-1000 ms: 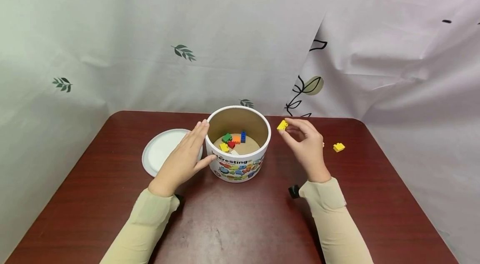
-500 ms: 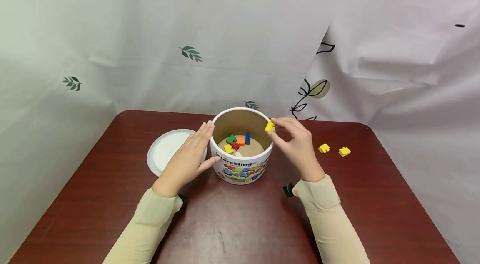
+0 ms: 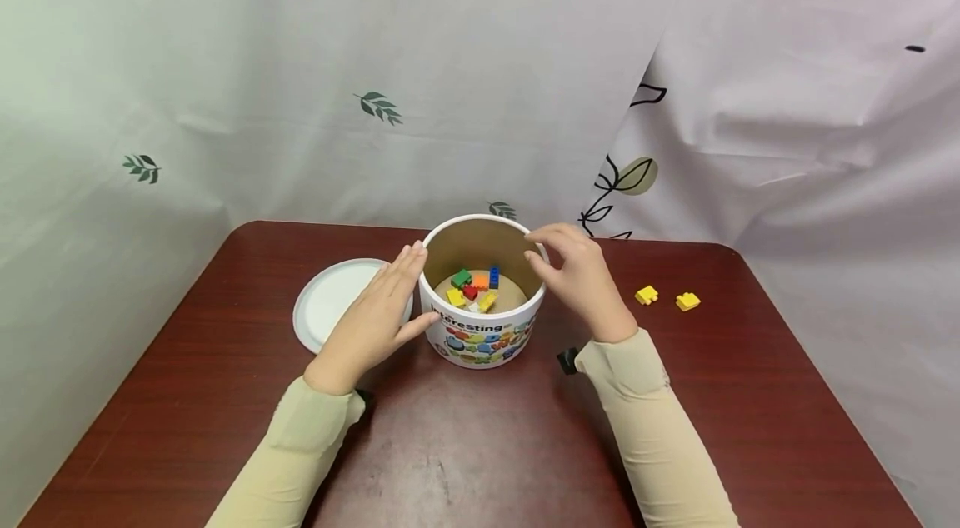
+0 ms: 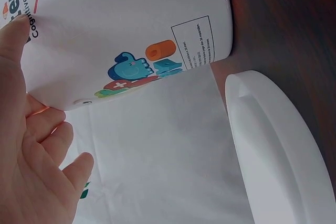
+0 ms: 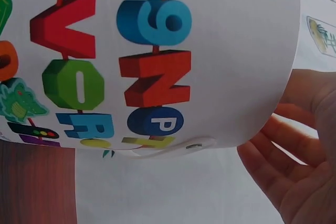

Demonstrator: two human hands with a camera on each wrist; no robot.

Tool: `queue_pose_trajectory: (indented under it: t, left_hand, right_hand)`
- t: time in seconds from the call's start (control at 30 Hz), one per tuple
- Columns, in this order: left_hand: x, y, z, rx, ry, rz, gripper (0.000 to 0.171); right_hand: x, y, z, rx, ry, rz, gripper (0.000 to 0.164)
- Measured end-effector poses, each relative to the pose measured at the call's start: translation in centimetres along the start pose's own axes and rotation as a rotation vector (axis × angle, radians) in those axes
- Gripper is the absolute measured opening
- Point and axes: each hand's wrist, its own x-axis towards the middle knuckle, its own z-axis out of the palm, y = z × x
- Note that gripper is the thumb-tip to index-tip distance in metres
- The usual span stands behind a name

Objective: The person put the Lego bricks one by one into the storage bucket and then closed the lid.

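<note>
A round white tub point(image 3: 480, 343) with printed pictures stands on the table. Inside it lie several small toy bricks: a green one point(image 3: 461, 278), a blue one point(image 3: 494, 277), an orange one point(image 3: 481, 282), a red one point(image 3: 470, 293), a white one and yellow ones, including a yellow brick point(image 3: 487, 301) near the front. My left hand point(image 3: 370, 320) rests along the tub's left side, fingers straight, thumb at its front. My right hand point(image 3: 576, 278) is at the right rim, its fingers loosely bent with nothing between thumb and fingertips. In the right wrist view the fingers point(image 5: 286, 150) are partly behind the tub wall.
A white lid point(image 3: 330, 305) lies left of the tub, partly behind the left hand. Two more yellow bricks, a nearer one point(image 3: 646, 295) and a farther-right one point(image 3: 687, 301), lie on the dark red table point(image 3: 480, 445). A pale patterned cloth point(image 3: 300, 53) hangs behind.
My right hand has moved left to the tub's rim and let go of the yellow brick, which now lies inside. The left hand has stayed at the tub's left side.
</note>
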Motion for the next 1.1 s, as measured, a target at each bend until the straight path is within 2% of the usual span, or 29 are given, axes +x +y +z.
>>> queue_pose_trajectory:
  t: [0.3,0.5,0.8,1.1]
  left_hand:
    - [-0.1,-0.1,0.1,0.001,0.001,-0.003,0.092]
    - [0.0,0.0,0.1,-0.004,-0.004,-0.006,0.091]
    - [-0.3,-0.1,0.0,-0.001,-0.011,-0.012,0.092]
    - [-0.1,0.0,0.1,0.011,0.001,0.004,0.091]
  right_hand:
    - [-0.7,0.6,-1.0,0.04,0.065,0.042,0.015]
    - [-1.9,2.5,-2.2,0.022,0.125,0.097,0.016]
    - [-5.0,6.4,-4.2,-0.065,0.129,0.368,0.017]
    - [-7.6,9.7,-7.2,-0.177,0.018,0.61,0.028]
